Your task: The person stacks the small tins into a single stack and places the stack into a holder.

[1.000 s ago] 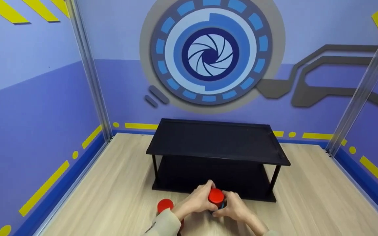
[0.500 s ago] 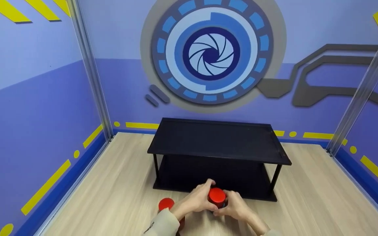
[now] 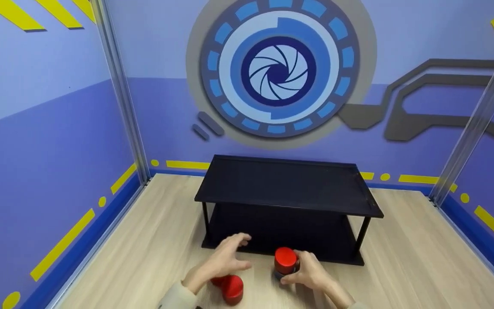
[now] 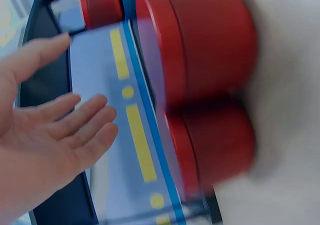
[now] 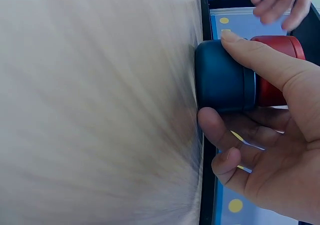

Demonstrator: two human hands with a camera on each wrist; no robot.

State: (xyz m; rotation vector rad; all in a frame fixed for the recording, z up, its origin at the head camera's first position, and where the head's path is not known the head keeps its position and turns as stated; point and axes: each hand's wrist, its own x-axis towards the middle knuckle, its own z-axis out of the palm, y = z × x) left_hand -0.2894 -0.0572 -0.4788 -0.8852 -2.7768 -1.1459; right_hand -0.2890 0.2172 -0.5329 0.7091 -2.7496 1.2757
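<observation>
The upper canister (image 3: pixel 285 260) is red, the lower canister (image 5: pixel 219 77) blue.

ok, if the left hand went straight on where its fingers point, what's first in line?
Probably the black rack: in the head view, the left hand points forward at its lower shelf. Height is unclear, so it may pass above that shelf's front edge.

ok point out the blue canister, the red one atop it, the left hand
Blue canister (image 5: pixel 220 79), right wrist view: side wall
Upper red canister (image 3: pixel 285 257), head view: top face
Left hand (image 3: pixel 224 260), head view: back of hand
</observation>
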